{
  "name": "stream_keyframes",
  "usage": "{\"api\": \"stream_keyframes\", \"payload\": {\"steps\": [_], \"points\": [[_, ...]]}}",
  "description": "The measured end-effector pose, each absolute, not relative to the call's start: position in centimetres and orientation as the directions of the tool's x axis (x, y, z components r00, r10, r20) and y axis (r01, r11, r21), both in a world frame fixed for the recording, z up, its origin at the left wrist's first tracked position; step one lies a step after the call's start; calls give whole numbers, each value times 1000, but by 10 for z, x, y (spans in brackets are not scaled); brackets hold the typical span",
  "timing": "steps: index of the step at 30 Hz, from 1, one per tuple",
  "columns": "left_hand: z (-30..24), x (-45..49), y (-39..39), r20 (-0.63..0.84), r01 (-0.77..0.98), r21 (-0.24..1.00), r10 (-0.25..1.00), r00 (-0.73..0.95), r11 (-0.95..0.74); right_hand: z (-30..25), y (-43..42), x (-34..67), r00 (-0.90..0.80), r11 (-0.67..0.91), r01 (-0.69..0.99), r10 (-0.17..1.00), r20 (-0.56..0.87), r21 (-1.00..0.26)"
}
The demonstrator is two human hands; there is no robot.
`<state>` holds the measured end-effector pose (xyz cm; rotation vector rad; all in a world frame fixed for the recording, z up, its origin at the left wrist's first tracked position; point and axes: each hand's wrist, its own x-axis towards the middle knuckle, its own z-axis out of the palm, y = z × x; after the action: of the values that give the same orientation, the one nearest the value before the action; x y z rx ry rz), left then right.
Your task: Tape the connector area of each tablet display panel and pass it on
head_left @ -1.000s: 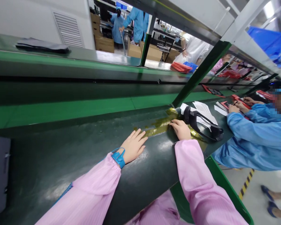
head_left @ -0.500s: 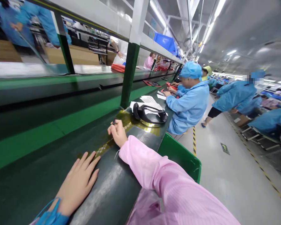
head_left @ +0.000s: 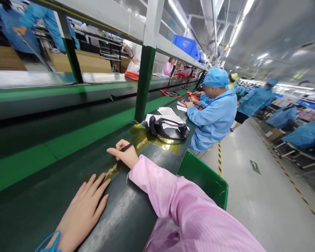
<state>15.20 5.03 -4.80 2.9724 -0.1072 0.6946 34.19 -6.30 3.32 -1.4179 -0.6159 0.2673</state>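
Observation:
My left hand (head_left: 81, 210) lies flat on the dark green bench top (head_left: 49, 185), fingers spread, with a blue wrist strap (head_left: 52, 242) at its wrist. Beyond it, my right hand (head_left: 126, 154) is closed around a slim black tool (head_left: 126, 147). Its thumb points left, and the tool's exact kind cannot be made out. Yellowish tape (head_left: 140, 141) covers part of the bench beside this hand. Farther along, a black headband-like frame (head_left: 170, 134) rests partly on printed white sheets (head_left: 168, 112).
A green bin (head_left: 207, 182) stands against the bench's right side. A green post (head_left: 145, 84) rises from the bench beyond my hands, near a green conveyor strip (head_left: 42, 157). One co-worker in blue (head_left: 212, 108) sits farther along; red items (head_left: 132, 75) lie on the far ledge.
My right hand has moved left and slightly nearer, turning so its thumb extends and the black tool shows more. My left hand stays flat, slightly lower in view. A person in the aisle has walked farther off.

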Motion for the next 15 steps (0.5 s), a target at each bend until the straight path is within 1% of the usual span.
{"api": "stream_keyframes", "payload": {"steps": [3,7,10,12,15], "points": [[-43,151,48,438,-79,78,-37,898,-994,36,-67,347,808,93,68,578,110,-993],[-25,139,33,305,-60,143,-13,952,-988,30,-74,338,784,49,34,618,57,-998],[-13,132,22,230,-25,202,22,973,-979,22,-78,333,731,-6,-2,683,-5,-1000],[-9,130,17,196,-8,245,41,980,-970,17,-80,333,685,-52,-22,726,-52,-998],[-8,127,13,191,-1,290,57,980,-957,13,-84,332,646,-99,-9,759,-81,-995]]}}
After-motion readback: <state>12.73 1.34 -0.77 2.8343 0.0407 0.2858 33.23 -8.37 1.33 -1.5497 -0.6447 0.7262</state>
